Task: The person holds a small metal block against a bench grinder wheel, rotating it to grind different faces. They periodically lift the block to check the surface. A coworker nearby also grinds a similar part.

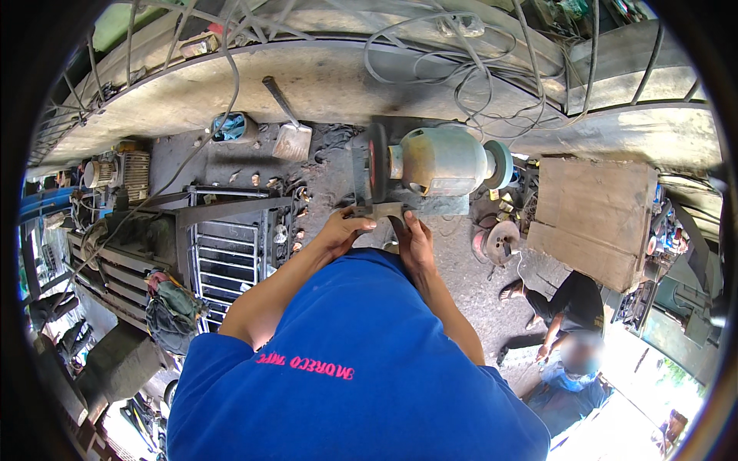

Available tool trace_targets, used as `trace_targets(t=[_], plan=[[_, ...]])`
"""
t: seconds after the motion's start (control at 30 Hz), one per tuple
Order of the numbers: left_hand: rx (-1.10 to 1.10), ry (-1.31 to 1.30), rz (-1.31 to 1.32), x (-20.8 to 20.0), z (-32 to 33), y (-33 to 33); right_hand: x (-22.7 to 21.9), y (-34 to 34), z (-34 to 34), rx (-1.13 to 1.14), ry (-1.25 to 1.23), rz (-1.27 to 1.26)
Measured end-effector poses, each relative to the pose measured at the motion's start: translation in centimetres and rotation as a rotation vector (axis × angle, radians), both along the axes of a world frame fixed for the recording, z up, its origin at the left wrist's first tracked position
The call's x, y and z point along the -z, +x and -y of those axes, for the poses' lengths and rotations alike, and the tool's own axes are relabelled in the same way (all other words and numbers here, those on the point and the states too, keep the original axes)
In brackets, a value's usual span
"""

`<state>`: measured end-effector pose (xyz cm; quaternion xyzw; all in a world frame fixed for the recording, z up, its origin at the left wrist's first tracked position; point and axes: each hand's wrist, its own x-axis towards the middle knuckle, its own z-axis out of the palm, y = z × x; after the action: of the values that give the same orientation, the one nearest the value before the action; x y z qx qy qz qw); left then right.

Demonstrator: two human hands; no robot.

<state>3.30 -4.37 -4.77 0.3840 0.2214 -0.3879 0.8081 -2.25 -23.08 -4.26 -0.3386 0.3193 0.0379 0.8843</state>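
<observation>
My left hand [346,232] and my right hand [416,243] grip a small, flat, dark metal piece [388,209] between them, thumbs on its near side. The piece is at the lower edge of the left wheel [377,161] of a bench grinder [440,161]. Whether it touches the wheel I cannot tell. The grinder has a worn, green-grey rounded motor body, and a second, pale teal wheel [500,164] on its right end. My fingers partly hide the ends of the metal piece.
A shovel [292,141] leans at the far wall beside a bucket [234,127] with blue cloth. Metal frames [227,257] lie left. A brown board [588,219] and round discs [502,242] are right. Another person [573,315] crouches at lower right. Cables [461,69] hang above.
</observation>
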Motion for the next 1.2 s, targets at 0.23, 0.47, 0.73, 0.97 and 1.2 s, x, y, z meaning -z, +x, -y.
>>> trace_targets(t=[0.23,0.47,0.73,0.97,1.2], plan=[[0.049,-0.021,0.025,0.6,0.7,0.2,-0.3,-0.2,0.3,0.027,-0.012,0.022],[0.07,-0.038,0.014,0.7,0.9,0.5,-0.1,-0.3,0.6,0.037,-0.01,0.038],[0.035,-0.017,0.016,0.2,0.3,0.3,-0.4,-0.2,0.2,0.021,-0.007,0.021],[0.011,-0.036,-0.006,0.9,-0.2,0.1,-0.2,-0.1,-0.4,0.022,0.021,-0.033],[-0.01,-0.026,0.017,0.5,-0.6,-0.1,-0.4,-0.1,-0.6,-0.015,0.027,0.002]])
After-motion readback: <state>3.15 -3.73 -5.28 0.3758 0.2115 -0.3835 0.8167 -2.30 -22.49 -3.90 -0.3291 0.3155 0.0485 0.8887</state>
